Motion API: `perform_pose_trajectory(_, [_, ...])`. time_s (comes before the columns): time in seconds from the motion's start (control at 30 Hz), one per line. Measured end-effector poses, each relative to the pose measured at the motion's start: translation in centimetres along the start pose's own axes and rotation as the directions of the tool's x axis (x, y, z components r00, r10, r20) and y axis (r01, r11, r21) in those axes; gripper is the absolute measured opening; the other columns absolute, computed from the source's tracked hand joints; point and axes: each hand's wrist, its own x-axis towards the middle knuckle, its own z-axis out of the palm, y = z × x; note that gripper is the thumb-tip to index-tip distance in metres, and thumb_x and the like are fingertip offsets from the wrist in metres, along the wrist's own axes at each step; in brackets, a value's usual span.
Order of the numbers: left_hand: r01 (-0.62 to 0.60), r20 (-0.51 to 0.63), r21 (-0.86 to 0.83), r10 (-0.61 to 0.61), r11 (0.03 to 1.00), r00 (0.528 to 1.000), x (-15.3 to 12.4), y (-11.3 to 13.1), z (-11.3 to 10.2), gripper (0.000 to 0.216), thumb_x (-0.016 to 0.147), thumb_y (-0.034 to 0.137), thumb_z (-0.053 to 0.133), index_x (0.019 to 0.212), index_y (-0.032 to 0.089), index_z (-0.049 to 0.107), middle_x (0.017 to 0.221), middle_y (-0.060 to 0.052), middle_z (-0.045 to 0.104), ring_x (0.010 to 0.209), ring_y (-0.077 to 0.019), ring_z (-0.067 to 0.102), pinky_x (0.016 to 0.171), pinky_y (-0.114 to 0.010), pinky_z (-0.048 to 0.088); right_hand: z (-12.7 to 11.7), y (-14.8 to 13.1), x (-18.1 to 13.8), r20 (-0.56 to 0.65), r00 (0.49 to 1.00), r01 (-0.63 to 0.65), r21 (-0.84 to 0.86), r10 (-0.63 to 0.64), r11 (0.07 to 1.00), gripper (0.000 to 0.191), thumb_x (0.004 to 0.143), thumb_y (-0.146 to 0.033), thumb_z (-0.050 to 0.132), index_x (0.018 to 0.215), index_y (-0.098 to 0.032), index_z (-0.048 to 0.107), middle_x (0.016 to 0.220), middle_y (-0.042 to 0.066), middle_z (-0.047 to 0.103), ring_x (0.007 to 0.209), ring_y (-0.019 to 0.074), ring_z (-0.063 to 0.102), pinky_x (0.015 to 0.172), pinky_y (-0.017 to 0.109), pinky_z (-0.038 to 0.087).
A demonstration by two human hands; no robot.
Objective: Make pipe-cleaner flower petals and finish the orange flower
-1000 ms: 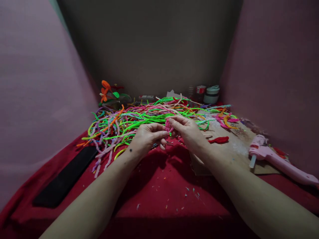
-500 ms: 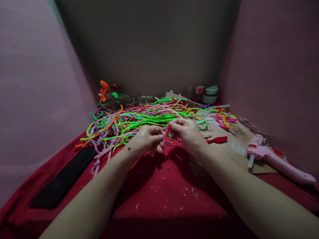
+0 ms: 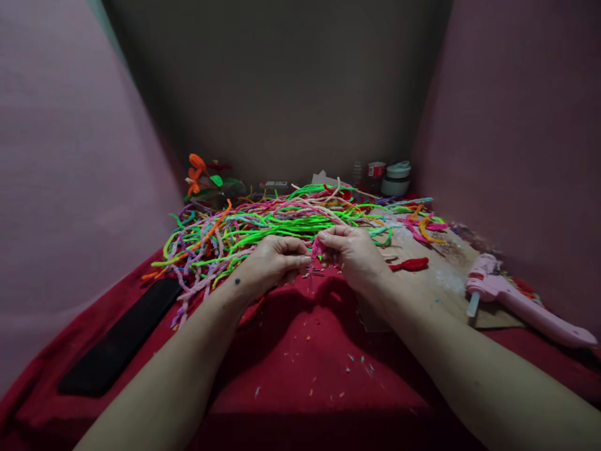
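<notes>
Between my hands is a short pink pipe cleaner (image 3: 317,249), bent or folded, its lower end hanging down. My right hand (image 3: 346,248) pinches its upper part between thumb and fingers. From the other side my left hand (image 3: 280,258) closes thumb and forefinger at the piece's edge. A bit of bright green shows beside the pink. Just behind the hands lies a wide heap of pipe cleaners (image 3: 282,225) in green, pink, orange and purple. A few thin dark sticks (image 3: 318,272) rest on the red cloth (image 3: 291,388) under the hands.
On the right, a pink glue gun (image 3: 521,300) lies partly on a cardboard sheet (image 3: 422,294), near a red pipe-cleaner piece (image 3: 413,264). A black flat object (image 3: 122,338) lies at left. Orange pipe-cleaner flowers (image 3: 195,172) and a lidded jar (image 3: 397,178) stand at the back.
The fingers of my left hand have drawn closer together and the hand has tilted flatter. The pink piece now hangs more upright, with its lower end showing. My right hand has barely moved.
</notes>
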Motion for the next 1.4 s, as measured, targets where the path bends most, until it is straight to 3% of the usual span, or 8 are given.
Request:
perform_pose_trajectory(0.27, [0.022,0.031,0.011,-0.023,1.000,0.999,-0.1,0.2,-0.1,0.014,0.067,0.025,0.059,0.059,0.014,0.054,0.041,0.006,0.047,0.033,-0.0041,0.037,0.036,-0.016,0.030,0.1,0.0,0.0,-0.032,0.999,0.018,-0.022,-0.019,1.000,0.012,0.060,-0.021,0.062,0.054,-0.014,0.054,0.045,-0.002,0.053,0.036,0.0078,0.045,0.039,0.023,0.036])
perform_pose_trajectory(0.57, [-0.091,0.061,-0.018,0.092,0.996,0.994,0.1,-0.5,-0.3,0.016,0.067,0.028,0.060,0.064,0.013,0.063,0.061,0.001,0.059,0.055,-0.0093,0.048,0.055,-0.021,0.037,0.1,0.3,-0.1,-0.031,0.997,0.066,-0.050,-0.067,0.997,0.020,0.062,-0.028,0.066,0.053,-0.014,0.055,0.046,-0.002,0.053,0.039,0.0070,0.044,0.042,0.022,0.035])
perform_pose_trajectory(0.77, [-0.115,0.018,-0.226,0.122,0.967,0.992,0.7,-1.4,-0.3,0.019,0.069,0.029,0.059,0.062,0.012,0.063,0.061,-0.003,0.061,0.062,-0.0126,0.055,0.069,-0.026,0.041,0.2,0.6,-0.1,0.198,0.978,-0.096,0.169,0.062,0.981,0.021,0.059,-0.030,0.072,0.069,-0.013,0.064,0.059,0.000,0.060,0.051,0.0094,0.051,0.051,0.024,0.040])
perform_pose_trajectory(0.87, [-0.087,0.017,-0.159,0.091,0.983,0.996,0.5,-1.1,-0.9,0.020,0.068,0.032,0.062,0.065,0.012,0.065,0.064,-0.003,0.062,0.065,-0.0137,0.056,0.069,-0.026,0.042,0.2,0.8,-0.2,0.185,0.980,-0.101,0.136,0.075,0.986,0.021,0.059,-0.030,0.071,0.071,-0.014,0.065,0.059,0.000,0.060,0.052,0.0098,0.051,0.051,0.024,0.038])
perform_pose_trajectory(0.93, [-0.102,-0.049,-0.107,0.097,0.989,0.994,0.3,-0.7,-1.3,0.022,0.064,0.032,0.067,0.076,0.013,0.066,0.072,-0.003,0.064,0.069,-0.0134,0.056,0.068,-0.024,0.041,0.2,0.8,-0.3,0.158,0.986,-0.070,0.083,0.056,0.994,0.019,0.061,-0.030,0.069,0.069,-0.014,0.063,0.056,-0.002,0.056,0.049,0.0083,0.047,0.048,0.023,0.034])
perform_pose_trajectory(1.07, [-0.166,-0.174,-0.241,0.125,0.956,0.977,0.0,-0.3,-1.7,0.034,0.065,0.030,0.067,0.096,0.017,0.062,0.073,0.001,0.061,0.057,-0.0072,0.050,0.055,-0.019,0.038,0.4,0.6,-0.7,0.201,0.979,-0.015,-0.067,0.028,0.998,0.018,0.066,-0.030,0.063,0.060,-0.014,0.059,0.049,-0.004,0.048,0.043,0.0064,0.038,0.044,0.022,0.026])
perform_pose_trajectory(1.2, [-0.152,-0.135,-0.276,0.118,0.949,0.984,0.1,-0.5,-1.4,0.022,0.065,0.030,0.066,0.081,0.014,0.063,0.063,0.002,0.057,0.049,-0.0051,0.043,0.048,-0.018,0.033,0.6,0.5,-1.1,0.226,0.974,0.024,-0.174,0.016,0.984,0.022,0.067,-0.030,0.059,0.053,-0.015,0.054,0.046,-0.005,0.044,0.043,0.0060,0.034,0.045,0.023,0.024])
perform_pose_trajectory(1.4, [-0.182,-0.156,-0.008,0.178,0.983,0.972,-0.1,-0.3,-1.5,0.020,0.070,0.033,0.059,0.076,0.014,0.061,0.051,0.004,0.047,0.044,-0.0057,0.038,0.042,-0.018,0.026,0.5,0.3,-1.1,0.274,0.962,0.056,-0.239,0.012,0.969,0.021,0.069,-0.031,0.057,0.055,-0.015,0.055,0.049,-0.003,0.046,0.048,0.0073,0.037,0.049,0.023,0.027])
